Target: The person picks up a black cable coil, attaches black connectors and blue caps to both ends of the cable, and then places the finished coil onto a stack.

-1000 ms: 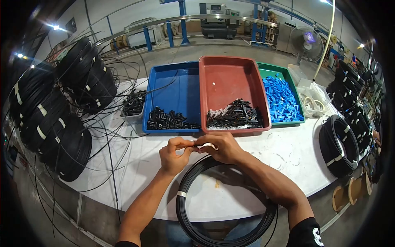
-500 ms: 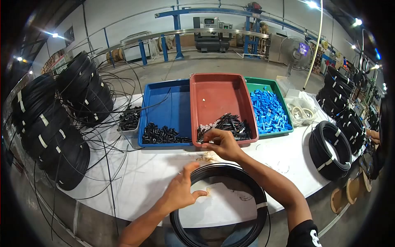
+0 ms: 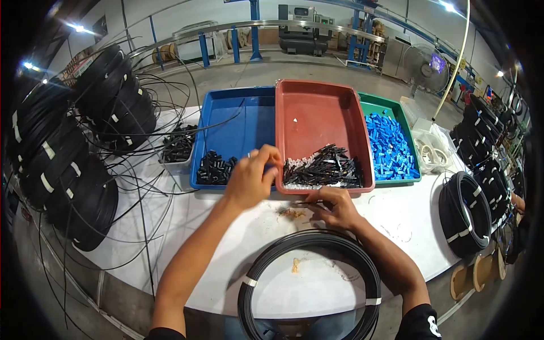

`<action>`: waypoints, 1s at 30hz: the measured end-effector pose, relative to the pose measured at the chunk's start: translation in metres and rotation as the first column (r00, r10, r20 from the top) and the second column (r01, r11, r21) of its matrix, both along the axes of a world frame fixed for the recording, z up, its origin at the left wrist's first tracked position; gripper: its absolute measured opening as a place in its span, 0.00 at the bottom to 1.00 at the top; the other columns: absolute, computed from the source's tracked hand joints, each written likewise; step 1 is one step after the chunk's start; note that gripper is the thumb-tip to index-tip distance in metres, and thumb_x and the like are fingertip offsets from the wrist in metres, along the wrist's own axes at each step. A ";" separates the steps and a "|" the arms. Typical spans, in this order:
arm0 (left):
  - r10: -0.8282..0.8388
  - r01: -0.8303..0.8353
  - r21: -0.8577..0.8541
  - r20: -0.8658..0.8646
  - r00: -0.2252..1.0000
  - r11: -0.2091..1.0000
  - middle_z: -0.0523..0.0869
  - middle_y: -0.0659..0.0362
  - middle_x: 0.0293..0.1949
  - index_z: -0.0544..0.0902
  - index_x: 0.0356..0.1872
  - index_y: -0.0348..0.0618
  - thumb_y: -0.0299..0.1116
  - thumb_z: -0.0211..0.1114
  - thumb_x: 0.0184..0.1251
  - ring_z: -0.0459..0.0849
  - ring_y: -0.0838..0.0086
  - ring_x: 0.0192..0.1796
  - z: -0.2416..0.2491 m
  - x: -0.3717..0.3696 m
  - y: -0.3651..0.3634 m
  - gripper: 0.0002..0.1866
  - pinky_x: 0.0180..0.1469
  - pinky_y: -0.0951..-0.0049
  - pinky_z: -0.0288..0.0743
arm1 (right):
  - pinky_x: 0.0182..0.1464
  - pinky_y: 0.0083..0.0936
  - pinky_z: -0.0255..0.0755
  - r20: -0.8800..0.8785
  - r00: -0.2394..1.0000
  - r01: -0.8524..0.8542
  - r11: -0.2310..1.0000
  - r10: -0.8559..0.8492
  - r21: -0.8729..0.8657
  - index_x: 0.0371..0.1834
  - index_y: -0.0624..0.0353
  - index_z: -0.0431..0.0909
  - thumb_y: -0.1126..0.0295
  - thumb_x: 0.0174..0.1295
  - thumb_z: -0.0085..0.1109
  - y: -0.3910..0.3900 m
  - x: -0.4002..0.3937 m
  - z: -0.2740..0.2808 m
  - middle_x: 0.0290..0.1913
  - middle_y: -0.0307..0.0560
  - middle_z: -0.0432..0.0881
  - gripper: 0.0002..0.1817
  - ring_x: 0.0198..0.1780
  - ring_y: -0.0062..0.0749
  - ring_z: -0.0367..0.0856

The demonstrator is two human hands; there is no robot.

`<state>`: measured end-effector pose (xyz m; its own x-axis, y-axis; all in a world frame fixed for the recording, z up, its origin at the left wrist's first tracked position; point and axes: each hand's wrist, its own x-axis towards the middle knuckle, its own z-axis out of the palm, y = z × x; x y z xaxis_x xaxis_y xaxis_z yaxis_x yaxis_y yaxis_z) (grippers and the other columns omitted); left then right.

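Observation:
My right hand (image 3: 333, 208) is just in front of the red tray (image 3: 318, 113), its fingers pinched on a slim black piece (image 3: 310, 203). My left hand (image 3: 252, 177) is raised at the tray's front left corner, thumb and fingers curled together; whatever is between them cannot be made out. Slim black parts (image 3: 334, 164) and small whitish clear pieces (image 3: 296, 171) lie in the red tray. Below both hands a coil of black cable (image 3: 371, 272), bound with white tape, rests at the table's near edge and overhangs it.
A blue tray (image 3: 238, 122) holds short black sleeves (image 3: 214, 169); a green tray (image 3: 371, 105) holds blue parts (image 3: 390, 147). Stacked cable coils (image 3: 68, 170) with loose ends stand left. Another coil (image 3: 464, 212) lies right, near another person's hand (image 3: 518, 203).
My right hand has drawn back from the red tray toward me with the slim black piece. My left hand has risen from the coil to the tray's corner, its fingers closing.

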<state>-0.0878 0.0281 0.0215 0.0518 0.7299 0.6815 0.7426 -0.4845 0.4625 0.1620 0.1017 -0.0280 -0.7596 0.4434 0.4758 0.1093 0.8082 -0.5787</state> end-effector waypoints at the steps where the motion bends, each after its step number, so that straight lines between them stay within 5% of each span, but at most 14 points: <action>1: 0.027 -0.025 0.028 -0.060 0.998 0.999 0.89 0.53 0.35 0.78 0.42 0.42 0.21 0.63 0.60 0.86 0.57 0.44 0.003 -0.006 0.018 0.09 0.49 0.58 0.77 | 0.38 0.33 0.79 -0.015 1.000 0.015 1.000 -0.015 0.002 0.39 0.60 0.84 0.78 0.55 0.69 -0.005 -0.001 0.001 0.36 0.50 0.85 0.09 0.37 0.45 0.86; 4: -0.018 0.008 -0.037 -0.293 0.956 0.999 0.89 0.54 0.39 0.82 0.39 0.40 0.21 0.65 0.58 0.86 0.57 0.46 0.006 -0.013 0.054 0.09 0.53 0.60 0.75 | 0.37 0.36 0.79 -0.056 0.998 0.037 0.996 -0.033 0.076 0.39 0.58 0.84 0.76 0.51 0.70 -0.006 -0.003 -0.005 0.36 0.48 0.85 0.11 0.35 0.47 0.85; 10: -0.203 0.123 -0.212 -0.415 0.887 0.970 0.90 0.56 0.37 0.86 0.44 0.45 0.27 0.70 0.56 0.86 0.60 0.45 -0.009 0.012 0.075 0.13 0.55 0.62 0.74 | 0.30 0.39 0.76 -0.036 0.999 0.007 0.960 0.003 0.280 0.41 0.56 0.83 0.75 0.51 0.66 -0.004 -0.001 -0.010 0.32 0.46 0.81 0.12 0.30 0.46 0.82; 14: -0.189 0.033 -0.297 -0.516 0.835 0.954 0.89 0.53 0.40 0.85 0.47 0.44 0.28 0.72 0.56 0.86 0.56 0.46 -0.018 0.024 0.083 0.15 0.53 0.57 0.77 | 0.28 0.39 0.74 -0.038 0.999 0.004 0.958 0.007 0.285 0.43 0.56 0.82 0.74 0.52 0.66 -0.005 0.000 -0.011 0.32 0.45 0.81 0.14 0.29 0.44 0.82; 17: -0.188 0.022 -0.331 -0.481 0.856 0.944 0.89 0.51 0.40 0.85 0.48 0.43 0.26 0.70 0.57 0.86 0.54 0.46 -0.012 0.024 0.084 0.15 0.52 0.57 0.77 | 0.29 0.36 0.76 -0.036 0.999 0.008 0.936 0.005 0.351 0.44 0.57 0.83 0.74 0.53 0.67 -0.002 0.001 -0.014 0.35 0.45 0.82 0.13 0.31 0.42 0.83; 22: -0.126 0.080 -0.253 -0.168 0.978 0.964 0.88 0.48 0.41 0.79 0.55 0.42 0.19 0.66 0.60 0.87 0.52 0.44 0.013 0.030 0.059 0.20 0.51 0.61 0.81 | 0.32 0.35 0.78 -0.033 0.999 0.007 0.923 0.006 0.384 0.42 0.60 0.83 0.74 0.57 0.69 -0.003 0.003 -0.012 0.36 0.47 0.85 0.10 0.33 0.41 0.85; 23: -0.167 0.149 -0.137 -0.133 0.977 0.979 0.88 0.49 0.40 0.77 0.57 0.43 0.18 0.65 0.62 0.89 0.59 0.43 0.006 0.027 0.060 0.21 0.48 0.66 0.83 | 0.32 0.35 0.78 -0.063 0.998 0.023 0.929 0.000 0.368 0.42 0.60 0.83 0.75 0.56 0.69 -0.004 0.001 -0.013 0.36 0.47 0.85 0.10 0.33 0.42 0.85; 27: -0.151 0.164 -0.177 0.087 0.985 0.970 0.88 0.52 0.39 0.78 0.57 0.43 0.20 0.65 0.65 0.90 0.72 0.40 0.009 0.032 0.035 0.19 0.41 0.73 0.84 | 0.30 0.38 0.76 -0.113 0.994 0.053 0.936 -0.014 0.347 0.44 0.57 0.83 0.75 0.55 0.66 -0.011 0.003 -0.009 0.32 0.46 0.81 0.12 0.30 0.44 0.82; 30: -0.178 0.216 -0.224 0.178 0.968 0.950 0.88 0.52 0.39 0.78 0.56 0.41 0.19 0.65 0.65 0.90 0.72 0.38 0.002 0.031 0.024 0.19 0.41 0.74 0.84 | 0.32 0.39 0.77 -0.188 0.982 0.061 0.948 -0.002 0.312 0.43 0.58 0.82 0.75 0.55 0.66 -0.005 0.002 -0.014 0.33 0.48 0.81 0.11 0.31 0.46 0.83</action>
<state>-0.0570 0.0526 0.0237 0.1195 0.8584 0.4989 0.5540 -0.4747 0.6839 0.1635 0.0965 -0.0419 -0.6346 0.2706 0.7240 0.0541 0.9500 -0.3077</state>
